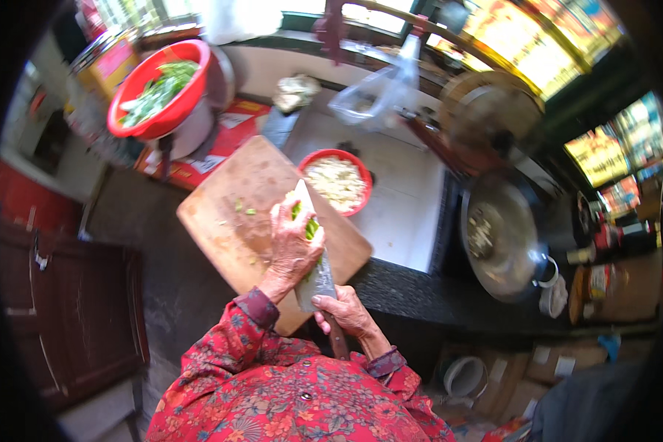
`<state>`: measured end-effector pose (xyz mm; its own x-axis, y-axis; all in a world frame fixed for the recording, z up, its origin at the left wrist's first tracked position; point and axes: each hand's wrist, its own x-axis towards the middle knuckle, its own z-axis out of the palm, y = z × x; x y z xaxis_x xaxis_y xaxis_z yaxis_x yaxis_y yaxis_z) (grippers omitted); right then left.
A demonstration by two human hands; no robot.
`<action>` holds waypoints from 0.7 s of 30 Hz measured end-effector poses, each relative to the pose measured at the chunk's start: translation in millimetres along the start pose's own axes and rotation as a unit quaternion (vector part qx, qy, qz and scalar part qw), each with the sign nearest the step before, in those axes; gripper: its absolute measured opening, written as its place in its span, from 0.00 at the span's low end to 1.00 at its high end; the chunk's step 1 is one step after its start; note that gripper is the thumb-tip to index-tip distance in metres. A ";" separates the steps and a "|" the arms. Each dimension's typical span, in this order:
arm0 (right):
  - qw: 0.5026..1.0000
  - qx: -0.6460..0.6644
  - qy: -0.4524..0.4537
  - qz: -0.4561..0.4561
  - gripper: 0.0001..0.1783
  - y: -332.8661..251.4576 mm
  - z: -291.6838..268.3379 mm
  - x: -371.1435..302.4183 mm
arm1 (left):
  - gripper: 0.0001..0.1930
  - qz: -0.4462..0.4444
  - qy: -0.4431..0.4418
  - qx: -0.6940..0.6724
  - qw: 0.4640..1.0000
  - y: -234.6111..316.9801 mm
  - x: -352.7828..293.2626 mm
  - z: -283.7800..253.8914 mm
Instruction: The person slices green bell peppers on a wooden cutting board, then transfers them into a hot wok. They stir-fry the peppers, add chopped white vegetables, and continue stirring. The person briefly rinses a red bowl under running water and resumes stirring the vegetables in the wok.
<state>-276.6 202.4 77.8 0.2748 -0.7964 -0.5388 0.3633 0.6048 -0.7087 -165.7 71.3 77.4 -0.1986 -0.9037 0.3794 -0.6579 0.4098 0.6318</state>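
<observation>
My right hand (348, 312) is closed around the dark wooden handle of a broad-bladed kitchen knife (317, 286). The blade points away from me, over the wooden cutting board (225, 199). Curled over the blade, my left hand (293, 239) presses chopped green vegetable (311, 227) against it; bits of green show between the fingers. A few small green scraps (250, 212) lie on the board, left of that hand. Just beyond the board's right side stands a red bowl (366, 175) filled with pale, cut pieces (334, 183).
A red basin (199, 53) of leafy greens (162, 92) stands at the far left. On the right, a large wok (519, 250) holds some pale pieces. Behind the white counter (409, 221) hangs a clear plastic bag (383, 92). Cardboard boxes (504, 383) sit low at right.
</observation>
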 end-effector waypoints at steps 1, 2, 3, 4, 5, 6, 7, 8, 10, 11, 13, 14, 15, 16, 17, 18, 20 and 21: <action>1.000 0.003 0.008 -0.027 0.09 -6.4 -6.9 -11.8 | 0.13 0.025 -0.010 -0.007 1.000 16.0 5.4 5.7; 0.999 0.027 0.021 -0.038 0.09 -12.7 -13.8 -23.7 | 0.13 0.029 -0.017 -0.020 0.999 34.7 11.2 13.9; 0.997 0.033 0.047 -0.057 0.08 -19.7 -22.2 -38.1 | 0.13 0.051 -0.025 -0.031 0.998 55.4 16.3 22.9; 0.994 0.044 0.065 -0.072 0.08 -25.8 -29.3 -51.7 | 0.13 0.074 -0.026 -0.036 0.996 75.7 21.0 31.2; 0.991 0.044 0.094 -0.085 0.08 -32.1 -37.5 -65.6 | 0.13 0.084 -0.035 -0.077 0.993 97.4 24.9 41.3; 0.987 0.044 0.124 -0.091 0.08 -39.6 -45.9 -80.6 | 0.14 0.099 -0.033 -0.104 0.989 120.1 28.5 51.9; 0.980 0.039 0.159 -0.110 0.08 -45.9 -54.7 -96.6 | 0.14 0.119 -0.048 -0.120 0.984 141.6 31.6 63.8; 0.973 0.043 0.193 -0.121 0.08 -52.1 -62.7 -112.5 | 0.15 0.149 -0.044 -0.134 0.979 162.4 34.0 76.2; 0.955 0.020 0.262 -0.141 0.09 -65.0 -80.2 -142.4 | 0.15 0.181 -0.044 -0.201 0.962 202.2 33.5 104.5; 0.943 0.016 0.297 -0.147 0.09 -72.0 -89.5 -154.9 | 0.15 0.178 -0.068 -0.234 0.953 219.9 33.2 120.9; 0.920 0.006 0.352 -0.171 0.10 -85.1 -108.9 -173.8 | 0.15 0.177 -0.079 -0.291 0.937 247.4 30.7 157.2; 0.908 -0.041 0.391 -0.144 0.10 -93.2 -120.8 -181.5 | 0.15 0.179 -0.067 -0.317 0.929 257.7 29.1 177.2; 0.896 -0.066 0.417 -0.139 0.11 -100.9 -133.3 -185.3 | 0.15 0.157 -0.074 -0.334 0.926 265.8 26.9 197.9; 0.877 -0.093 0.458 -0.114 0.12 -107.4 -145.1 -187.6 | 0.15 0.140 -0.070 -0.333 0.930 272.3 26.7 219.0; 0.862 -0.133 0.471 -0.133 0.13 -111.8 -155.4 -187.2 | 0.16 0.104 -0.087 -0.337 0.932 276.7 27.0 238.6; 0.835 -0.171 0.509 -0.119 0.14 -114.9 -164.7 -187.8 | 0.17 0.063 -0.111 -0.332 0.935 281.4 27.6 256.2; 0.776 -0.280 0.557 -0.093 0.17 -118.1 -181.0 -192.7 | 0.17 0.070 -0.194 -0.245 0.947 284.2 36.2 278.5; 0.761 -0.301 0.568 -0.085 0.17 -118.5 -187.1 -195.2 | 0.18 0.123 -0.184 -0.218 0.950 285.6 34.3 281.2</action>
<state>-539.9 286.4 181.7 -0.8018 -0.5556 -0.2202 -0.2608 0.6568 -0.7076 -564.7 122.4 80.8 -0.6015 -0.7227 0.3406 -0.2102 0.5544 0.8053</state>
